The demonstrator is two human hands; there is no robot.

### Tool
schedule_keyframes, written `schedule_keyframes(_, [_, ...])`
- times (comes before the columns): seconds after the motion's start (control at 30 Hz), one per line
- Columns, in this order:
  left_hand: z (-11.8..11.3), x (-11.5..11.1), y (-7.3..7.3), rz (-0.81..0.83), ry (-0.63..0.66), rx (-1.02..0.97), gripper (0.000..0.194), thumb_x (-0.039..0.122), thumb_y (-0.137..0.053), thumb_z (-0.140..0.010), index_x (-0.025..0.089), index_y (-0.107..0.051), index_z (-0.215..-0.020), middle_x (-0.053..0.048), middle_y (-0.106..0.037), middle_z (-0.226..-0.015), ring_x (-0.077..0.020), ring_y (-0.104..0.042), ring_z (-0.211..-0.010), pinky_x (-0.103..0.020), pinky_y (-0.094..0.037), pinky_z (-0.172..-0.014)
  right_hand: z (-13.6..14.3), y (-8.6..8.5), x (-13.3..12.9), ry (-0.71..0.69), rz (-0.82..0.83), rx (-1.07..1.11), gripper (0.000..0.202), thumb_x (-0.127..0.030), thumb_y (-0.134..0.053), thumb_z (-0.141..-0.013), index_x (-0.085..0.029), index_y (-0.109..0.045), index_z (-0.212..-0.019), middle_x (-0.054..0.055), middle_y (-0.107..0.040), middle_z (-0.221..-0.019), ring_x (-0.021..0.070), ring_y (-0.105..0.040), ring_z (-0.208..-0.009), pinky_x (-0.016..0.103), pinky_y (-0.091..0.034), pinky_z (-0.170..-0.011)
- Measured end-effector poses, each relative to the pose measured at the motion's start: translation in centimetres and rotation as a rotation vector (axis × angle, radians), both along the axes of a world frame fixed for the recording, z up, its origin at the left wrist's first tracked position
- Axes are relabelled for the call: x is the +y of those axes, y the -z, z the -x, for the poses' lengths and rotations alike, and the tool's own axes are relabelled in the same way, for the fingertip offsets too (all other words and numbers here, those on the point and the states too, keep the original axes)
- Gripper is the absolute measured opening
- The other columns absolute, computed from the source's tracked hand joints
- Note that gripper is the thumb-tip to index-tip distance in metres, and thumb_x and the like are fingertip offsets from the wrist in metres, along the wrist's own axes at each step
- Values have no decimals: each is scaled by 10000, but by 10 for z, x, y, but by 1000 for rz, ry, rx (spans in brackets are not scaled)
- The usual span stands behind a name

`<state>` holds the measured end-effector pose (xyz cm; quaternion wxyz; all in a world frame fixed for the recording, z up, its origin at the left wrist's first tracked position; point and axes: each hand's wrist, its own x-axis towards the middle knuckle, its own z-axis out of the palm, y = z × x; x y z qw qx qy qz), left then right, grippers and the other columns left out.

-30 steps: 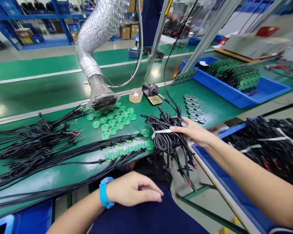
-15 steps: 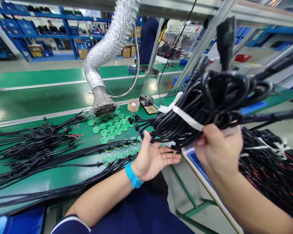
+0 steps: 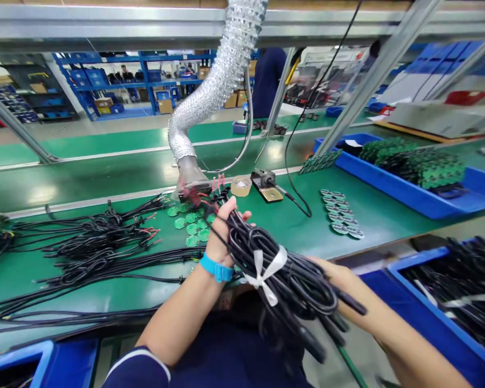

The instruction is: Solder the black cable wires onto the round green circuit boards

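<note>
A bundle of black cables (image 3: 283, 269), tied with a white strip (image 3: 262, 277), hangs over the front edge of the green bench. My left hand (image 3: 222, 229), with a blue wristband, is closed round the bundle's left end, where red wire tips stick up. My right hand (image 3: 321, 267) is at the bundle's right part, mostly hidden behind the cables, so its fingers do not show. Round green circuit boards (image 3: 192, 229) lie behind my left hand. More black cables (image 3: 101, 237) are spread on the bench to the left.
A silver duct (image 3: 210, 91) hangs above the boards. A soldering iron stand (image 3: 267, 186) and tape roll (image 3: 241, 186) sit behind the bundle. On the right are a board panel (image 3: 341, 214), a blue tray (image 3: 404, 186) of panels and a blue bin (image 3: 424, 302) of cables.
The bundle has come down and left, over the bench's front edge. My left hand, open before, has closed round its wire end. The view has swung, showing more of the bench's right side.
</note>
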<state>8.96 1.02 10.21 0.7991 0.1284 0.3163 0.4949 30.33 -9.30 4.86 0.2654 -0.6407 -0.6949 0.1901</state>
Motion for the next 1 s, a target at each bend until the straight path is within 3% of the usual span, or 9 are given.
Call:
schedule_keyframes(0.1, [1, 4, 16, -64, -205, 190, 329, 376, -736, -639, 160, -489, -620, 56, -517, -534, -84, -519, -460, -226, -412, -500, -21, -6, 0, 230, 64, -155, 406, -601, -525, -760, -224, -672, -780, 98, -667, -744, 282, -629, -674, 408, -509, -588])
schedule_keyframes(0.17, [-2, 9, 28, -124, -355, 271, 310, 352, -756, -604, 153, -526, -663, 68, -515, -540, -65, -483, -457, -214, -391, -504, -19, -16, 2, 331, -69, -204, 408, -608, -498, -775, -240, -671, -813, 101, -661, -778, 276, -618, -672, 418, -497, -605])
schedule_keyframes(0.33, [-1, 14, 47, -252, -391, 343, 346, 406, -706, -661, 137, -618, -860, -24, -657, -846, -130, -606, -765, -250, -457, -739, 45, -26, 28, -75, -374, -163, 443, -505, -529, -844, -225, -574, -1185, 77, -618, -956, 187, -614, -788, 304, -515, -668])
schedule_keyframes(0.5, [10, 7, 49, -498, -202, 434, 447, 372, -768, -604, 161, -597, -959, -37, -661, -958, -160, -610, -887, -277, -457, -832, 103, -5, 62, -172, -451, -282, 307, -296, -428, -920, -181, -604, -1143, 79, -611, -895, 144, -582, -654, 256, -472, -545])
schedule_keyframes(0.63, [6, 12, 57, -376, -318, 623, 389, 286, -789, -564, 135, -601, -870, -8, -633, -781, -128, -583, -701, -265, -456, -705, 97, 1, 55, -314, -494, -169, 261, -276, -468, -902, -230, -634, -1098, 65, -617, -901, 140, -587, -700, 250, -487, -586])
schedule_keyframes(0.73, [2, 16, 64, -288, -438, 609, 338, 279, -756, -586, 135, -623, -862, -11, -640, -803, -125, -580, -709, -265, -445, -707, 73, -2, 48, -120, -518, 106, 191, -299, -521, -882, -239, -667, -989, 54, -606, -864, 139, -589, -755, 257, -502, -658])
schedule_keyframes(0.8, [1, 16, 66, -274, -450, 599, 325, 269, -751, -589, 137, -631, -860, -15, -647, -823, -127, -585, -734, -264, -441, -730, 60, -3, 47, 0, -402, 206, 190, -341, -554, -861, -223, -674, -951, 47, -602, -811, 143, -584, -735, 265, -501, -656])
schedule_keyframes(0.9, [1, 14, 64, -282, -456, 592, 302, 262, -752, -598, 141, -625, -844, -11, -648, -822, -123, -584, -736, -255, -438, -730, 59, 0, 50, -75, -198, 229, 289, -450, -594, -815, -215, -675, -963, 44, -605, -805, 145, -583, -690, 265, -499, -603])
schedule_keyframes(1.0, [0, 11, 60, -280, -455, 587, 279, 262, -747, -615, 137, -619, -829, -12, -645, -814, -119, -579, -725, -249, -439, -728, 69, 8, 48, -91, -194, 174, 397, -487, -639, -770, -223, -637, -1066, 52, -602, -859, 157, -590, -711, 260, -488, -541])
